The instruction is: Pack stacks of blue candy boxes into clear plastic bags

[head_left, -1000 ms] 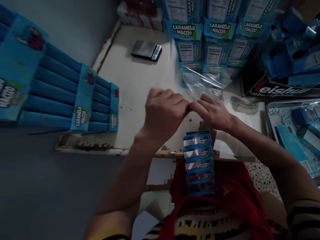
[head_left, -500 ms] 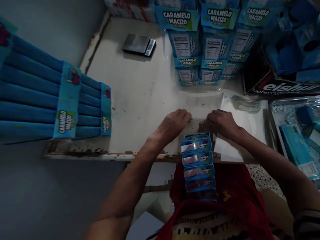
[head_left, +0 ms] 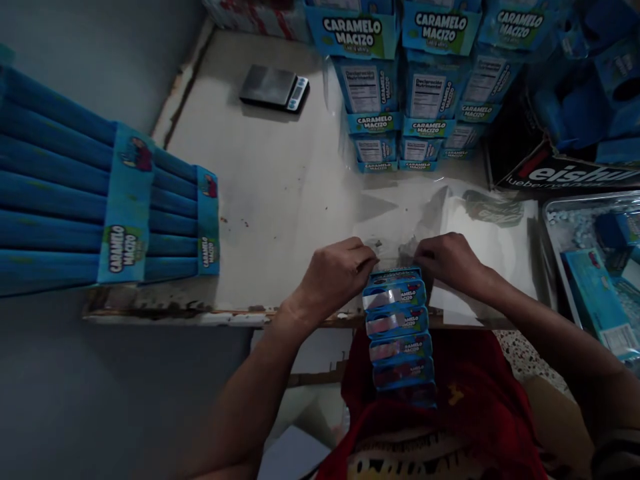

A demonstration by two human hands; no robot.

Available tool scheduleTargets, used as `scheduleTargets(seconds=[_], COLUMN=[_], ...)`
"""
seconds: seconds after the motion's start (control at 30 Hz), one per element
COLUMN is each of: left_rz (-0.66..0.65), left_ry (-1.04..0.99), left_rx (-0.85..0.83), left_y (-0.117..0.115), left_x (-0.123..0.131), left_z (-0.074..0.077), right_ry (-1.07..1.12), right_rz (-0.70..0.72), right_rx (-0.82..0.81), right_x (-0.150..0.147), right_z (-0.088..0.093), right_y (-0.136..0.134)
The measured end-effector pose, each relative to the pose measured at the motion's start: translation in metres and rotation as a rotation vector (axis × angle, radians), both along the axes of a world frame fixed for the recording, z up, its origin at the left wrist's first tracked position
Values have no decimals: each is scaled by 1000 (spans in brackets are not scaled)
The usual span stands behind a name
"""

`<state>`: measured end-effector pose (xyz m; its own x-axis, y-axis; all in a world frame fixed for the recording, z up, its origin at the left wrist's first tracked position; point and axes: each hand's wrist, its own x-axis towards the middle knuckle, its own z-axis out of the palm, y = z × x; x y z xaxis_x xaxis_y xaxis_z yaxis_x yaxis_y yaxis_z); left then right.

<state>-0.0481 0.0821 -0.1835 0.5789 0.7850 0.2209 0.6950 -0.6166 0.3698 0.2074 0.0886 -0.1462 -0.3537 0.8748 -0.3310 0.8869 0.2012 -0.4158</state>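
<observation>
A row of blue candy boxes (head_left: 399,337) marked "Caramelo Macizo" runs from the table edge down over the red apron. Past its far end, clear plastic film (head_left: 387,248) stretches between my hands, wrinkled and hard to make out against the white table. My left hand (head_left: 337,270) pinches the film at the row's far left corner, fingers curled. On the opposite side, my right hand (head_left: 450,259) is closed in a similar pinch, close to the far right corner. How far the film reaches around the boxes I cannot tell.
A digital scale (head_left: 275,88) sits farther back. Wrapped stacks of blue boxes (head_left: 377,93) stand at the back, beside a dark carton (head_left: 565,167). Long blue cartons (head_left: 55,193) lie at left. White sheets (head_left: 463,303) and a clear tray (head_left: 570,273) with candy are at right.
Both hands have come closer to me, down to the far end of the box row. The film between them has drawn back with them.
</observation>
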Motion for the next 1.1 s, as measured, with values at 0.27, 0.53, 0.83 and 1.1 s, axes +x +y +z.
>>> scheduleTargets(seconds=[0.27, 0.53, 0.83, 1.1], left_rz=[221, 428, 619, 463], left_ry=[78, -259, -174, -395], left_rx=[361, 49, 164, 464], left_y=[-63, -70, -84, -106], left_x=[7, 16, 39, 35], left_z=[49, 64, 65, 15], right_ry=[51, 236, 252, 239], right_rz=[-1, -299, -348, -190], right_rx=[273, 367, 361, 898], right_x=[-8, -11, -13, -8], right_z=[34, 41, 57, 4], right_y=[-30, -59, -65, -105])
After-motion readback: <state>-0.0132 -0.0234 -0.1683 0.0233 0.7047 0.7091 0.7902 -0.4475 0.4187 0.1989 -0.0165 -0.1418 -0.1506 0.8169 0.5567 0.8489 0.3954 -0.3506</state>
